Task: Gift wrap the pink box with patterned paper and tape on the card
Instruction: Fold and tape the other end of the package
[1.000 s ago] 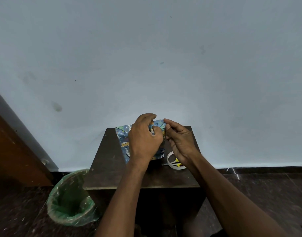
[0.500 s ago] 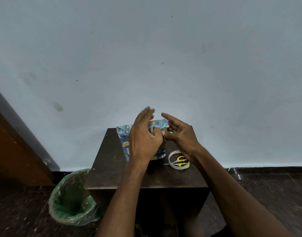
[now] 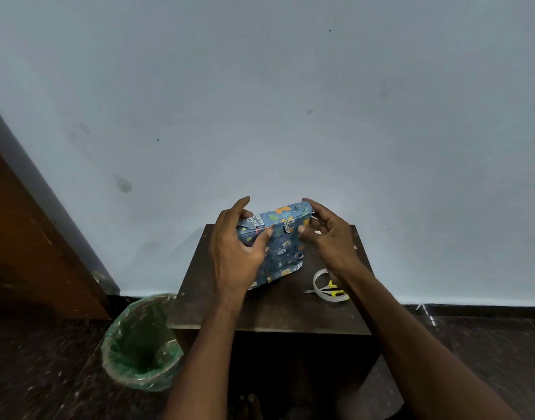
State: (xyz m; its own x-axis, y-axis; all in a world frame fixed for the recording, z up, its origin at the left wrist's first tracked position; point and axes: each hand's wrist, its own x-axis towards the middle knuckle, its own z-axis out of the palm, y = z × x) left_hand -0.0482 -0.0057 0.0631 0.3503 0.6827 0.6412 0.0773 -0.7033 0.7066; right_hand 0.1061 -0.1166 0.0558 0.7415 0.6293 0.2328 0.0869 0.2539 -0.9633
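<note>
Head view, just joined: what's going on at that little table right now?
A person is wrapping a box in blue patterned paper on a small dark table. The left hand grips its left end and the right hand pinches the right end's fold. Tape roll and yellow scissors lie beside it.

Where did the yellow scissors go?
The scissors lie on the dark table, near its right edge, inside the ring of the tape roll. They sit just under the right forearm, to the right of the wrapped box.
</note>
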